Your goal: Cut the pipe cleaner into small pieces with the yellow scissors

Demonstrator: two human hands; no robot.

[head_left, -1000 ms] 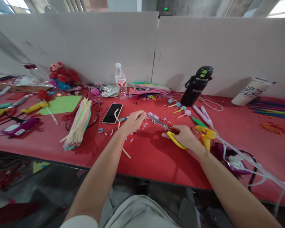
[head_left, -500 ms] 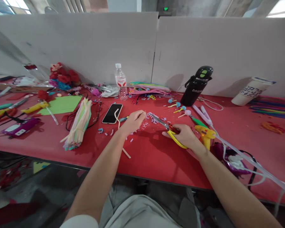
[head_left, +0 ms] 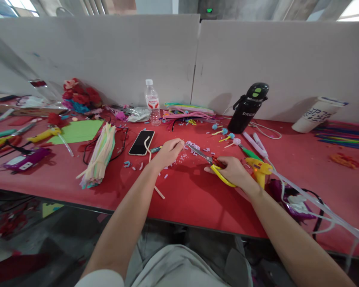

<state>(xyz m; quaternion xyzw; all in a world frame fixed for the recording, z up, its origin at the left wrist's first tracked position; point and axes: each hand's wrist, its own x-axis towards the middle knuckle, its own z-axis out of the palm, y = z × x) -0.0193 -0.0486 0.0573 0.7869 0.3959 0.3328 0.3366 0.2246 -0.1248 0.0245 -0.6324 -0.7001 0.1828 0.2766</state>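
Observation:
My right hand (head_left: 227, 170) grips a pair of scissors (head_left: 217, 172) with yellow and red handles, its blades pointing left toward my other hand. With thumb and fingers pinched together, my left hand (head_left: 170, 152) is just left of the blade tips; what sits in the pinch is too small to make out. Short lilac cut pieces (head_left: 194, 148) lie scattered under and around the blades. A cream pipe cleaner (head_left: 159, 192) lies on the red tabletop (head_left: 191, 203), passing beneath my left forearm.
A phone (head_left: 141, 142) and a pipe cleaner bundle (head_left: 98, 159) lie to the left. Behind are a water bottle (head_left: 152, 104) and more pipe cleaners (head_left: 188, 114). At right stand a black flask (head_left: 245, 111), a yellow glue gun (head_left: 259, 169) with cords, and a paper cup (head_left: 317, 115).
The scissors' tips sit very slightly lower, and the blades look a little closer together. Both hands keep their places.

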